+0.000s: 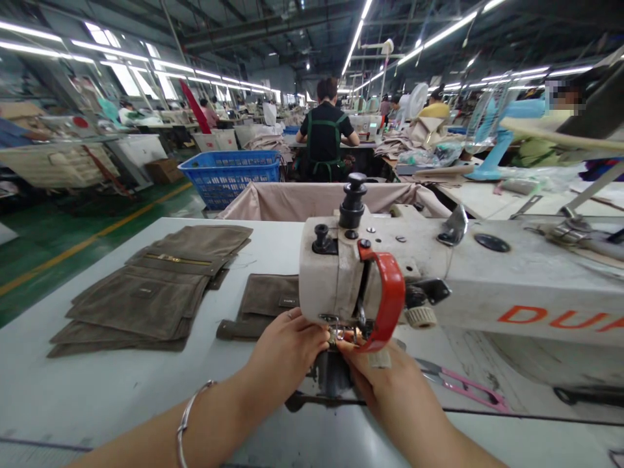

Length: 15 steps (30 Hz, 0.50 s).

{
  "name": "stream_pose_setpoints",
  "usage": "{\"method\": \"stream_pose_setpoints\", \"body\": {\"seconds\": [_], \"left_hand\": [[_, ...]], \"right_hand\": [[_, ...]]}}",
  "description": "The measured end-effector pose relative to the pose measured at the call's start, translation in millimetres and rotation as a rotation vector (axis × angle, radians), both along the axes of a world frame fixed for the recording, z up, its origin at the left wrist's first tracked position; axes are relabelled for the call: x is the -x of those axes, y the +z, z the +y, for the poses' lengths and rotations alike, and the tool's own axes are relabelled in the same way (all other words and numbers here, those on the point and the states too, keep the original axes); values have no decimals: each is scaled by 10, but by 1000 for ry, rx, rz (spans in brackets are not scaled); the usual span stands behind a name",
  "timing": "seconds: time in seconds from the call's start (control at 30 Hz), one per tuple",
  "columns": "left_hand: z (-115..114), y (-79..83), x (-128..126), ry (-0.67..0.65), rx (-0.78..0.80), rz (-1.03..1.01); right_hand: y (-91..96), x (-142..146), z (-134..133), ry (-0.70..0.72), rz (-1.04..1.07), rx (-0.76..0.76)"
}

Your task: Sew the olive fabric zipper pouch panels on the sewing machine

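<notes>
My left hand and my right hand meet under the head of a white sewing machine, at the needle area behind its red guard. Both hands have fingers pinched together on something small at the needle that I cannot make out. A brown fabric piece lies under the machine head, just beyond my left hand. A silver bangle sits on my left wrist.
A stack of brown fabric panels with a zipper lies on the white table to the left. Pink thread snips rest right of my right hand. A cloth bin, a blue basket and a seated worker are beyond.
</notes>
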<state>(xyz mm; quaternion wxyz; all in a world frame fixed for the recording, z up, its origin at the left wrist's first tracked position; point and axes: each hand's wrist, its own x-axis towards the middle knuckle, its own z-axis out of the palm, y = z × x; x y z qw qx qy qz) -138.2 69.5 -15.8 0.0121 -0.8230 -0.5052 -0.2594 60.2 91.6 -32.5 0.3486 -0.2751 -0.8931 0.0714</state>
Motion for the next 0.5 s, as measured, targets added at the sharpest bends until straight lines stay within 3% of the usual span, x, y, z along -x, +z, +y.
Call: {"method": "stream_pose_setpoints", "body": {"seconds": [0.5], "left_hand": [[11, -85, 44, 32, 4, -74]], "right_hand": [[-90, 10, -8, -22, 3, 50]]}}
